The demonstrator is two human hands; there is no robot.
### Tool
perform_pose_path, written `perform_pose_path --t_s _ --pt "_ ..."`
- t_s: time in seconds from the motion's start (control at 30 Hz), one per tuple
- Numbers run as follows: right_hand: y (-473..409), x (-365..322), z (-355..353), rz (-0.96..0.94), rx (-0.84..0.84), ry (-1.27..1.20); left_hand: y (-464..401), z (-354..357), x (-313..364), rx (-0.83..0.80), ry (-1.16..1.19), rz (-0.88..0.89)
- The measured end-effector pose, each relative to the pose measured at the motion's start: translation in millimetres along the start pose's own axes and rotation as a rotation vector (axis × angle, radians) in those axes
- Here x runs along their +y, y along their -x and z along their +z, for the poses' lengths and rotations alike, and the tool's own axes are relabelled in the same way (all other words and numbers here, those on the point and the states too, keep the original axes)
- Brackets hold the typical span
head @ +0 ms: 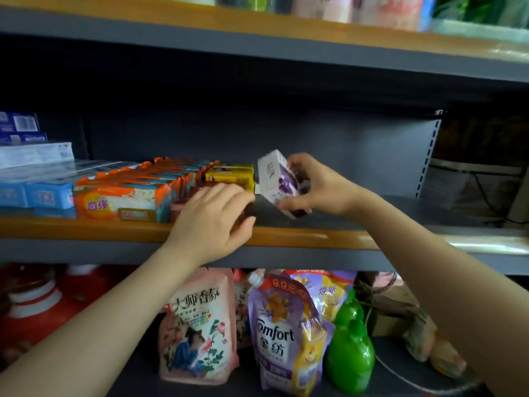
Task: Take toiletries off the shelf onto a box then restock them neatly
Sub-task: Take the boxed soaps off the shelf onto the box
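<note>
Landmark: I take the middle shelf [286,239], the one with the orange front edge, as my reference; all places below are relative to it.
Right hand [317,186]: I see it above the middle shelf, right of the product rows. Its grip is clamped on the purple-and-white soap box [279,183], thumb below, fingers curled over the top and far side.
Purple-and-white soap box: tilted, its upper corner leaning left. I cannot tell if its lower corner touches the shelf surface.
Left hand [213,222]: over the shelf's front edge, palm down. Its grip is curled round a dark reddish pack [183,206] at the right end of the front row; the pack is mostly hidden and blurred.
Yellow soap boxes [230,176]: on the shelf behind my left hand, just left of the purple box.
Orange soap packs [123,200]: in a row running back on the shelf, left of the yellow boxes.
Blue packs [37,194]: at the shelf's left end, beside the orange packs.
Below the shelf: pink refill pouch [197,330], purple Comfort pouch [283,339] and green bottle [350,351], standing side by side.
</note>
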State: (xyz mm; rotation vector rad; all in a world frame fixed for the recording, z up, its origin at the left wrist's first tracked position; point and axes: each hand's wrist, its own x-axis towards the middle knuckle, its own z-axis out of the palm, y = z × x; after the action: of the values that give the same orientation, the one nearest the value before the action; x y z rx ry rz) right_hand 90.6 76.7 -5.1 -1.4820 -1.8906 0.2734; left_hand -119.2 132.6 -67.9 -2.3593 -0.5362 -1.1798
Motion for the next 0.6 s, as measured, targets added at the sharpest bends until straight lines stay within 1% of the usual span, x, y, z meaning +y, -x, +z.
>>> perform_pose_path --t_s 0.03,0.1,0.13,0.17,0.2,0.27,0.33,0.4,0.47,0.5,0.53,0.6 --pt "11 -6 2 -0.044 0.033 -0.145 -2 -3 4 0.014 0.105 -0.083" --pt "31 -20 7 -0.11 0.032 -0.362 -7 -16 19 0.145 0.476 -0.285" --pt "40 -28 9 -0.134 0.027 -0.414 -9 -23 29 0.215 0.65 -0.349" --pt "48 -34 12 -0.153 0.03 -0.438 -11 -32 40 0.256 0.74 -0.375" --pt "55 -38 17 -0.163 0.03 -0.442 -11 -38 48 0.26 0.743 -0.378" --pt "67 -46 25 -0.142 0.024 -0.448 -6 -46 61 0.196 0.709 -0.404" --pt "78 -48 32 -0.097 0.017 -0.468 1 -49 66 0.141 0.763 -0.511" --pt "88 -44 35 -0.056 0.006 -0.457 8 -50 68 0.1 0.888 -0.633" --pt "97 -37 38 -0.003 -0.05 -0.454 16 -52 72 0.072 1.028 -0.754" --pt "101 -33 41 0.034 -0.08 -0.49 20 -53 73 0.081 1.13 -0.804" --pt "105 -30 43 0.079 -0.105 -0.563 24 -53 74 0.089 1.228 -0.836" --pt "113 -24 48 0.177 -0.157 -0.758 32 -54 73 0.07 1.341 -0.829"
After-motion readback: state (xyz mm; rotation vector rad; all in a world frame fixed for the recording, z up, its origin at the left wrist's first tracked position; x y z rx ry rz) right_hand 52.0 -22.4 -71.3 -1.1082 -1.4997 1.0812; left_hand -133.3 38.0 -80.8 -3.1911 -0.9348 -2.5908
